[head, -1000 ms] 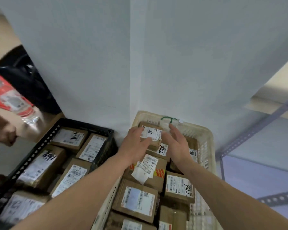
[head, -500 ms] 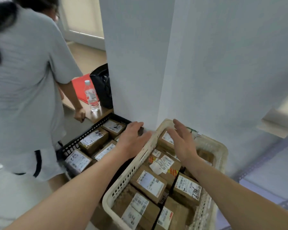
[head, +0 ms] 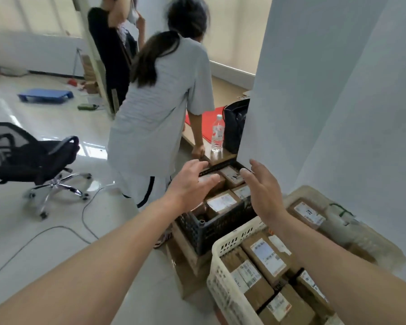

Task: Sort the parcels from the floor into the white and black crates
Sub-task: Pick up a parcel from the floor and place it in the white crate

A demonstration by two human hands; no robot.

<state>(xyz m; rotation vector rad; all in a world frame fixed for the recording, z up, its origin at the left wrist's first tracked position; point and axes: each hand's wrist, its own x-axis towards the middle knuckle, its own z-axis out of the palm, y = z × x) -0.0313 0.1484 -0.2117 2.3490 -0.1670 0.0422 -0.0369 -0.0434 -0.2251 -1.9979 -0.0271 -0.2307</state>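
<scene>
Lower right, parcels: brown labelled boxes (head: 265, 256) pack the white crate (head: 223, 245); more (head: 222, 202) fill the black crate (head: 211, 227) just beyond it at centre.
Progress: both crates look close to full, so I judge most sorting done; no loose parcels show on the floor (head: 56, 231) in view.
Hands: left hand (head: 192, 184) and right hand (head: 263, 191) hang above the black crate, fingers spread, empty.
Edges: wall (head: 338, 113) hard against the crates' right.
Open room: bare floor lower left; a cable (head: 56, 228) and office chair (head: 33, 158) left, a person in grey (head: 155, 118) close behind the black crate.
</scene>
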